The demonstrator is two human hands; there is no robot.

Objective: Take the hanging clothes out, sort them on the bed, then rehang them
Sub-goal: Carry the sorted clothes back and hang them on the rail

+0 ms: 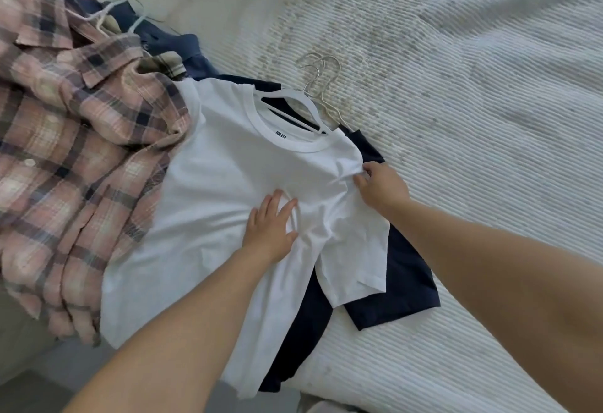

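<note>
A single piece of print is being shown: a small dark label (280, 134) sewn inside the back of the ribbed round neckband of the white cotton T-shirt (208, 203), just below the white plastic hanger (295, 99) threaded through that neck. Two tiny dark squares with pale marks are being made out on it, but the characters are being blurred too much to be read. No other writing, number or sign is being displayed.

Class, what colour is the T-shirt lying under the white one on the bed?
Dark navy T-shirt, seen best in the head view.
</note>
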